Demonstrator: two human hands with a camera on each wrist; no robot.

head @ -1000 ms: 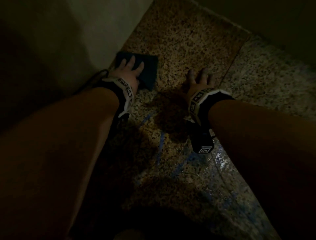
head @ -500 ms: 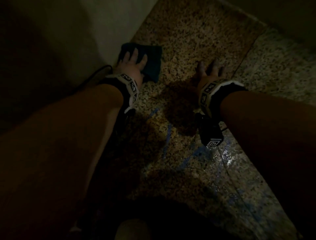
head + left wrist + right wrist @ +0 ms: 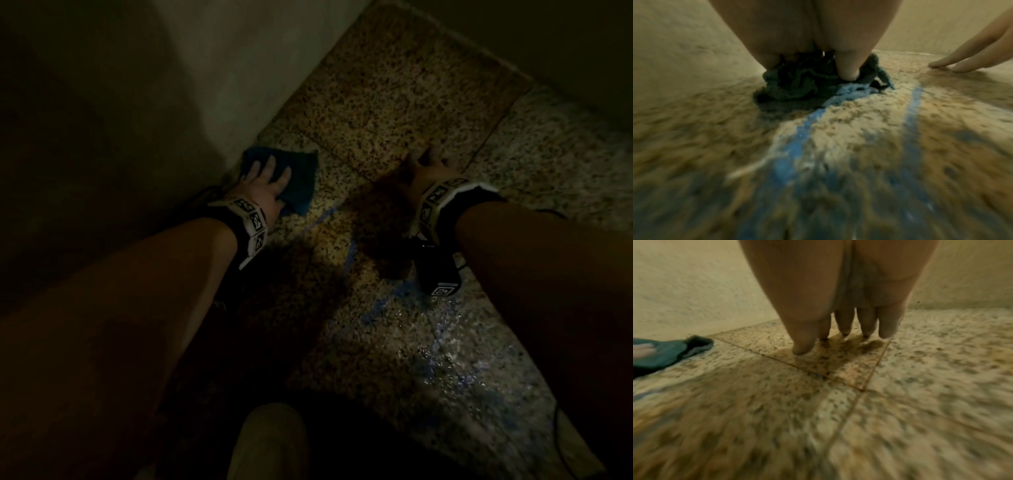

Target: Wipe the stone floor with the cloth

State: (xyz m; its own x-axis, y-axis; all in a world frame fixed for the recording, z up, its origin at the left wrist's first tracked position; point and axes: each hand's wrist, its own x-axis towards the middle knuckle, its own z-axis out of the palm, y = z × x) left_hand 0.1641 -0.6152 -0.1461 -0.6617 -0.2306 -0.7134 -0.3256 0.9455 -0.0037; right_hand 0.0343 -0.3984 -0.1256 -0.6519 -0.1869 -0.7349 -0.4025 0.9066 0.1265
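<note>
We pressed the cloth to the stone floor beside the wall.

Our left hand lay flat with straight fingers on the dark blue cloth, which bunched under the palm right where the speckled stone floor met the pale wall. Our right hand held nothing, its spread fingertips planted on bare stone, well apart from the cloth. Blue streaks crossed the floor nearer to us.

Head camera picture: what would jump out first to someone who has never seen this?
Probably the blue cloth, pressed flat on the speckled stone floor by the left hand near the wall. Next, the blue streaks across the wet-looking stone nearer the person, and the right hand propped on its fingertips.
</note>
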